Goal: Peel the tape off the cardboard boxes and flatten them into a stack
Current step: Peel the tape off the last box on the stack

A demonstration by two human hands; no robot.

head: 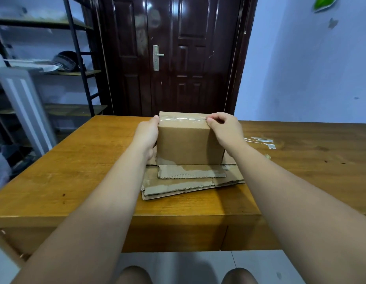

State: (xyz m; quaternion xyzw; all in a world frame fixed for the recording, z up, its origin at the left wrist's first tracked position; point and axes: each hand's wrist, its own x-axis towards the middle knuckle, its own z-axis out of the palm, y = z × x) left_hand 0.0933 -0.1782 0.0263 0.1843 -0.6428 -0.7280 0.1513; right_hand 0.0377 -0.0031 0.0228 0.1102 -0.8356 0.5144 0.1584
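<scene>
A closed brown cardboard box (186, 144) stands upright on a stack of flattened cardboard (184, 181) in the middle of the wooden table (75, 171). Clear tape (182, 118) runs along the box's top seam. My left hand (147, 136) grips the box's left side, thumb at the top left corner. At the top right corner my right hand (223, 128) has its fingertips pinched at the tape's right end.
Crumpled strips of peeled clear tape (262, 141) lie on the table to the right of the box. A dark door (178, 54) stands behind the table, a metal shelf rack (55, 64) at the left. The table's front edge is near my legs.
</scene>
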